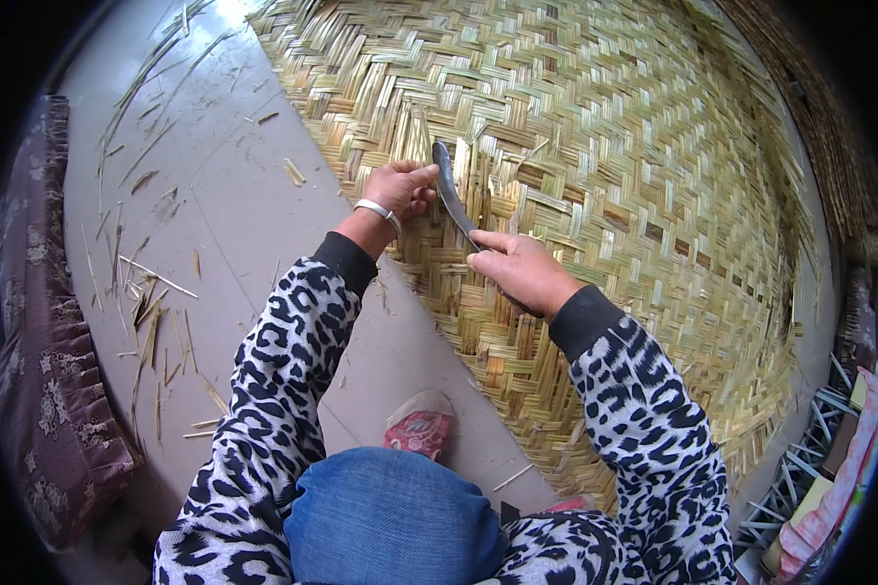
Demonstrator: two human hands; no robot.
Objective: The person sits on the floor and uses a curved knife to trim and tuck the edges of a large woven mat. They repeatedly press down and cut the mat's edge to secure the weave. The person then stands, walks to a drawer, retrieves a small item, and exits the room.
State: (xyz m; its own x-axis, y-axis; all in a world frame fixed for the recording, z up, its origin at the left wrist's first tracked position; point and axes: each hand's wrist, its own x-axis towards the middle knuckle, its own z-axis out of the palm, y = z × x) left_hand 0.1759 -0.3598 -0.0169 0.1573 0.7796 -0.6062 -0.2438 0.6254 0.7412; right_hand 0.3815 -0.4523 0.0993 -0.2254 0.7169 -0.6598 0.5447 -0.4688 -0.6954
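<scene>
My right hand [522, 272] is closed round the near end of a curved knife [449, 187] with a dark metal blade. Its handle is hidden in my palm. The blade reaches up and left over a mat woven of flat, pale yellow-green strips [595, 146]. My left hand [400, 190], with a white bangle on the wrist, is closed with thumb and finger pressed together beside the blade's far end. Whatever it pinches is too small to make out. Raised, loose strip ends [408, 127] stand up from the mat just beyond my left fingers.
Cut strip scraps [151, 302] litter the grey tiled floor [254, 185] on the left. A purple ruffled cloth [54, 370] hangs along the left edge. At lower right is a rack of pale bars [800, 458] with pink cloth [829, 497]. My shoe [419, 425] rests beside the mat's edge.
</scene>
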